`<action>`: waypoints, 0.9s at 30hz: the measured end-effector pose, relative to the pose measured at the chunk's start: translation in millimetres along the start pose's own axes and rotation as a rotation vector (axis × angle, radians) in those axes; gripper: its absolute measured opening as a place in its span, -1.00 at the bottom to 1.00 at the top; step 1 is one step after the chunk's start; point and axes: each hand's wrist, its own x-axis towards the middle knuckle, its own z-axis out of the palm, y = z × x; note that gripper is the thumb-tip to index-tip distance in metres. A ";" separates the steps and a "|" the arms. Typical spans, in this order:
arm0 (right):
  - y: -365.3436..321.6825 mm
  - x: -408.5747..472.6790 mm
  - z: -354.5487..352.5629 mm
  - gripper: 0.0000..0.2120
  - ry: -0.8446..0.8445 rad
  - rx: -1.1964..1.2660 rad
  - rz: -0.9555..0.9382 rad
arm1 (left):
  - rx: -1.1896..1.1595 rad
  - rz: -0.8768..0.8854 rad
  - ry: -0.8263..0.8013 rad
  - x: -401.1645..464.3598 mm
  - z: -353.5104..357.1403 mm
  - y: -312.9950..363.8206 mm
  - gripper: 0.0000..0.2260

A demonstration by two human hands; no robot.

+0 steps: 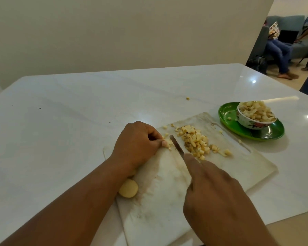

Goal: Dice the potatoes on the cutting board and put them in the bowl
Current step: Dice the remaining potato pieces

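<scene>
Right hand (219, 189), closest, grips the knife (177, 148), forefinger along its back. Left hand (137, 146), curled, pins probably the last potato strip (168, 143) just left of the blade. Dicing continues; next the diced pile (196, 142) beyond the right hand must go to the bowl (252, 124) farther right.

two bare forearms, no visible sleeves

left hand (137, 144): curled, pins a last potato piece (168, 145) on the board (160, 196)
right hand (219, 197): grips knife (176, 146), tip just beside that piece
dice (196, 141): heaped on board
bowl (254, 116): full, on green plate (228, 110)
peeled potato (128, 189): board's left edge
table (69, 112): white
</scene>
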 end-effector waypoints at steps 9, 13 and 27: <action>-9.3 22.9 18.8 -0.31 0.032 0.029 -0.032 | 0.184 0.055 -0.019 -5.2 -2.4 1.9 -0.91; -9.4 24.1 25.5 -0.32 0.048 0.028 -0.043 | 0.143 0.025 -0.001 -2.9 -0.9 -0.9 -0.95; 3.1 -10.4 5.9 -0.33 -0.013 -0.049 -0.018 | 0.051 -0.083 -0.024 -4.3 -7.3 0.4 -0.83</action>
